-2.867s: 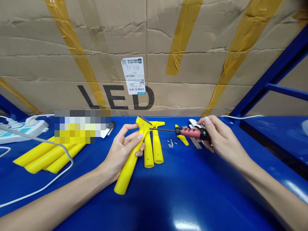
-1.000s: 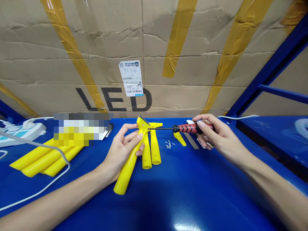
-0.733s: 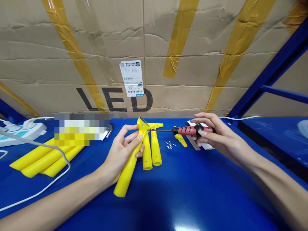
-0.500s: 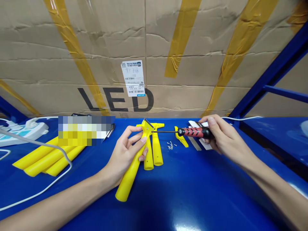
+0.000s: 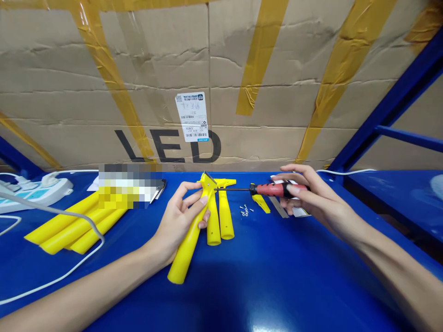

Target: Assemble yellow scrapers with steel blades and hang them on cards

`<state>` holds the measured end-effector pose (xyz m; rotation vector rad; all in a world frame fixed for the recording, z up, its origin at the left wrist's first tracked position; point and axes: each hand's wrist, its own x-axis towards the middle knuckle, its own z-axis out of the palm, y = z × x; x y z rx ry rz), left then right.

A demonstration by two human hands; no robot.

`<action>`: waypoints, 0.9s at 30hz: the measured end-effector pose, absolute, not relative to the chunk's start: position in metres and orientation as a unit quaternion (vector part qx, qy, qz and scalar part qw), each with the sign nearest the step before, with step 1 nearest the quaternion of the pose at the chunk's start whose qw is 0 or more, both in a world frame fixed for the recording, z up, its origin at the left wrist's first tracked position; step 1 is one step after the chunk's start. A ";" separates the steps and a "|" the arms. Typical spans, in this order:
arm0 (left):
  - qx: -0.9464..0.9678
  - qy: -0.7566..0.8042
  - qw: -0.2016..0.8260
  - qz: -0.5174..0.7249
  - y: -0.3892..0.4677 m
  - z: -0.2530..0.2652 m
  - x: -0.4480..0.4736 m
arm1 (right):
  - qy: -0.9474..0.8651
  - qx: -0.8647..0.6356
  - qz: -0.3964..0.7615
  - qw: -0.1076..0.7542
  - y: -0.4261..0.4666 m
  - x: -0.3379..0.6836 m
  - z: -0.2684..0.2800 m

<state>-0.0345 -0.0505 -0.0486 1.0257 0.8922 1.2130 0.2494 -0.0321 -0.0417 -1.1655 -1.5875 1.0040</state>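
My left hand grips a yellow plastic scraper handle that rests on its butt end on the blue table, with a metal blade at its head. My right hand holds a red and black screwdriver level. Its thin shaft points left and the tip touches the scraper's head. Two more yellow scrapers lie flat just behind the held one. Several small screws lie between my hands.
A loose yellow piece, a metal blade and white paper lie under my right hand. Several yellow handles are piled at the left, beside a white power strip and cable. A taped cardboard box stands behind. Blue frame bars rise at right.
My right hand's fingers have shifted around the screwdriver handle, turning it, with the tip staying at the scraper head. My left hand has kept its hold, and the view has drifted slightly.
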 end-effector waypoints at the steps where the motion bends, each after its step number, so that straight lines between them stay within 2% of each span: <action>1: 0.447 0.386 0.610 0.529 -0.050 -0.049 -0.035 | -0.647 -0.449 0.424 0.448 -0.033 0.249 -0.040; 3: 0.449 0.383 0.607 0.532 -0.049 -0.049 -0.035 | -0.657 -0.440 0.419 0.445 -0.033 0.248 -0.040; 8: 0.447 0.382 0.615 0.526 -0.051 -0.049 -0.034 | -0.632 -0.534 0.332 0.452 -0.031 0.245 -0.044; 14: 0.440 0.384 0.615 0.529 -0.050 -0.050 -0.035 | -0.654 -0.442 0.418 0.450 -0.033 0.248 -0.039; 19: 0.441 0.372 0.626 0.525 -0.052 -0.050 -0.034 | -0.647 -0.515 0.339 0.449 -0.030 0.248 -0.044; 24: 0.439 0.379 0.621 0.527 -0.049 -0.052 -0.036 | -0.664 -0.466 0.385 0.440 -0.033 0.251 -0.039; 27: 0.441 0.377 0.623 0.525 -0.050 -0.053 -0.037 | -0.683 -0.456 0.367 0.437 -0.034 0.248 -0.038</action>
